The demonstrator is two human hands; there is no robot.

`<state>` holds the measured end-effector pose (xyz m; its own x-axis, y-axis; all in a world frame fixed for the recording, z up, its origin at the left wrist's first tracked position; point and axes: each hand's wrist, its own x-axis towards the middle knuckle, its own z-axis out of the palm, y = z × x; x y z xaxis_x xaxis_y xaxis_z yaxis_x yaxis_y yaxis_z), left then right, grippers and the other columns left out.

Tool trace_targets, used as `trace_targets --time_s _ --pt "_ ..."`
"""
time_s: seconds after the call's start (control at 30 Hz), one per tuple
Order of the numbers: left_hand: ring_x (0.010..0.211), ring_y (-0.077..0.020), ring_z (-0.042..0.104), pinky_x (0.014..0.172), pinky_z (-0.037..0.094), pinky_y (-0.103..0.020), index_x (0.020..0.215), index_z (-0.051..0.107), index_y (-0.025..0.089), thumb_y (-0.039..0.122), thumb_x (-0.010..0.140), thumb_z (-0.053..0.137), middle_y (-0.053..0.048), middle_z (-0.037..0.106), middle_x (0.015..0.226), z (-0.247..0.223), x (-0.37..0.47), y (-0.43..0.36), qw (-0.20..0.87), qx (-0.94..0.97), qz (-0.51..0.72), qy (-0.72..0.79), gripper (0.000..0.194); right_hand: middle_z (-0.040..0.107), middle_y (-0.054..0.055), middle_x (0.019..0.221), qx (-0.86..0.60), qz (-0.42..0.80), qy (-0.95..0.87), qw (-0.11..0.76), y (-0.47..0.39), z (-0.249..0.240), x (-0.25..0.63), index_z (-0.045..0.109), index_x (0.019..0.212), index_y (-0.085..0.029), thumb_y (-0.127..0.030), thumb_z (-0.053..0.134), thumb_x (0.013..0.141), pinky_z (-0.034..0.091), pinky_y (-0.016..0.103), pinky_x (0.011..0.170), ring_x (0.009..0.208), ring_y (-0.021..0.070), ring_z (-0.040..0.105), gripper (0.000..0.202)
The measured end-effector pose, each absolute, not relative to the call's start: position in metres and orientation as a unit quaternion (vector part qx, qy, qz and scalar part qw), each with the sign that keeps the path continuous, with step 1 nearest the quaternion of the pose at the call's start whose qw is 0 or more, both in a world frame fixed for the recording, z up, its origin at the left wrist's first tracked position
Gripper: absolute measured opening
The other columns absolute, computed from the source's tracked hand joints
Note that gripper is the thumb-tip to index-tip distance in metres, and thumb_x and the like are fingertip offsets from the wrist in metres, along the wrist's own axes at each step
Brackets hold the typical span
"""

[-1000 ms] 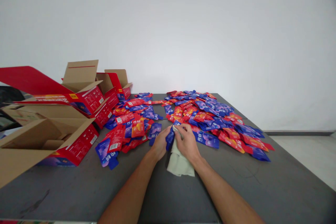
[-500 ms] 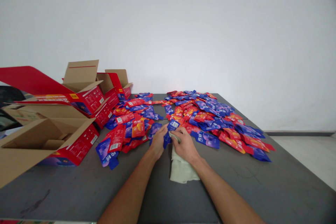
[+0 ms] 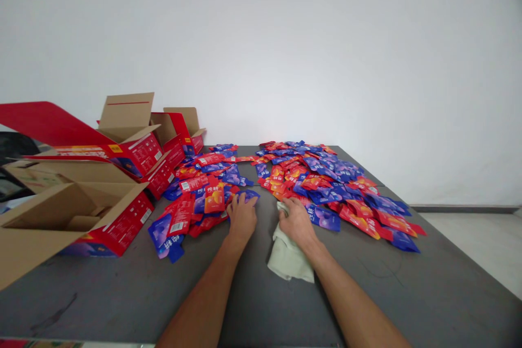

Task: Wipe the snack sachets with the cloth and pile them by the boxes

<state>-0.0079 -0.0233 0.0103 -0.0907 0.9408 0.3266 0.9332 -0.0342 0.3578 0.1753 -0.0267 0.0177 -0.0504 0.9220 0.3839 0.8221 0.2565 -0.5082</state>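
Note:
My left hand (image 3: 242, 221) is at the near right edge of the left heap of sachets (image 3: 192, 204). Its fingers curl over a blue sachet (image 3: 249, 194), whose far edge shows beyond the fingertips; the rest is hidden under the hand. In my right hand (image 3: 297, 222) is a pale green cloth (image 3: 290, 261), pinched at its upper end while the lower part drapes onto the table. Just right of that hand lies another blue sachet (image 3: 326, 218), at the near edge of the right heap of red and blue sachets (image 3: 322, 179).
Several open red cardboard boxes (image 3: 129, 223) with brown flaps stand along the left side. The dark grey table (image 3: 253, 304) runs back to a white wall (image 3: 261, 54). A pale floor (image 3: 477, 236) shows past the table's right edge.
My hands have parted. The left hand has shifted left to the left heap with the blue sachet that was between both hands. The right hand has moved right with the cloth.

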Motion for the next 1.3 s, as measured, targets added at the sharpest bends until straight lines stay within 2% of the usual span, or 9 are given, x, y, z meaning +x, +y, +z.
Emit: trace_targets --time_s 0.17,0.3,0.43,0.53,0.67,0.77,0.9,1.1,1.3 --pt "0.143 -0.0377 0.024 0.112 0.019 -0.062 0.119 0.069 0.031 0.026 0.087 0.051 -0.007 0.048 0.149 0.005 -0.009 -0.025 -0.007 0.701 0.187 0.689 0.037 0.057 0.018 0.134 -0.620 0.062 -0.719 0.307 -0.020 0.012 0.182 0.062 0.128 -0.008 -0.016 0.055 0.081 0.038 0.034 0.110 0.126 0.0257 0.052 0.048" --pt "0.144 -0.0412 0.021 0.112 0.012 -0.065 0.121 0.068 0.024 0.028 0.087 0.051 -0.014 0.047 0.148 0.012 -0.004 -0.032 0.009 0.697 0.207 0.686 0.039 0.049 0.018 0.144 -0.639 0.056 -0.716 0.274 -0.016 0.008 0.180 0.053 0.139 -0.011 -0.016 0.054 0.081 0.038 0.036 0.108 0.131 0.0265 0.049 0.058" --pt "0.145 -0.0453 0.015 0.111 0.008 -0.068 0.118 0.069 0.015 0.024 0.085 0.050 -0.022 0.045 0.147 0.019 0.000 -0.037 0.012 0.668 0.232 0.707 0.039 0.061 0.019 0.129 -0.632 0.044 -0.741 0.222 -0.016 0.014 0.175 0.054 0.137 -0.011 -0.016 0.052 0.082 0.039 0.036 0.103 0.119 0.0273 0.057 0.055" --pt "0.145 -0.0446 0.015 0.112 0.009 -0.068 0.114 0.071 0.015 0.022 0.083 0.051 -0.022 0.047 0.145 0.020 0.003 -0.036 -0.003 0.661 0.226 0.716 0.037 0.070 0.018 0.108 -0.624 0.038 -0.758 0.185 -0.018 0.022 0.172 0.063 0.122 -0.011 -0.016 0.052 0.082 0.041 0.035 0.096 0.103 0.0266 0.064 0.042" --pt "0.145 -0.0379 0.023 0.116 0.017 -0.056 0.108 0.073 0.017 0.021 0.086 0.048 -0.017 0.051 0.143 0.016 0.005 -0.030 -0.002 0.694 0.227 0.683 0.033 0.073 0.015 0.099 -0.619 0.055 -0.763 0.178 -0.023 0.027 0.169 0.069 0.110 -0.014 -0.018 0.054 0.081 0.045 0.031 0.087 0.093 0.0245 0.067 0.033" --pt "0.141 -0.0335 0.030 0.115 0.024 -0.050 0.117 0.068 0.016 0.018 0.088 0.044 -0.017 0.053 0.140 0.015 0.008 -0.026 0.044 0.716 0.249 0.650 0.038 0.074 0.013 0.099 -0.611 0.071 -0.762 0.205 -0.027 0.030 0.167 0.070 0.111 -0.017 -0.019 0.055 0.079 0.047 0.031 0.085 0.092 0.0243 0.068 0.035" --pt "0.135 -0.0302 0.039 0.113 0.027 -0.046 0.130 0.060 0.018 0.016 0.090 0.039 -0.015 0.058 0.135 0.013 0.010 -0.024 0.103 0.724 0.270 0.626 0.045 0.073 0.012 0.106 -0.603 0.064 -0.750 0.262 -0.026 0.031 0.169 0.067 0.119 -0.017 -0.018 0.054 0.079 0.047 0.032 0.091 0.099 0.0246 0.067 0.042" --pt "0.141 -0.0357 0.031 0.113 0.025 -0.050 0.146 0.045 0.023 0.016 0.084 0.046 -0.015 0.050 0.144 0.004 0.014 -0.028 0.142 0.750 0.230 0.604 0.062 0.065 0.014 0.128 -0.597 0.067 -0.757 0.257 -0.016 0.020 0.178 0.055 0.136 -0.012 -0.015 0.055 0.076 0.046 0.031 0.099 0.113 0.0236 0.063 0.060" --pt "0.143 -0.0336 0.031 0.114 0.022 -0.049 0.138 0.054 0.024 0.015 0.081 0.047 -0.015 0.046 0.147 0.004 0.017 -0.028 0.167 0.752 0.227 0.596 0.058 0.073 0.012 0.111 -0.561 0.095 -0.791 0.226 -0.025 0.021 0.168 0.064 0.124 -0.017 -0.015 0.053 0.076 0.049 0.029 0.091 0.101 0.0230 0.068 0.049"
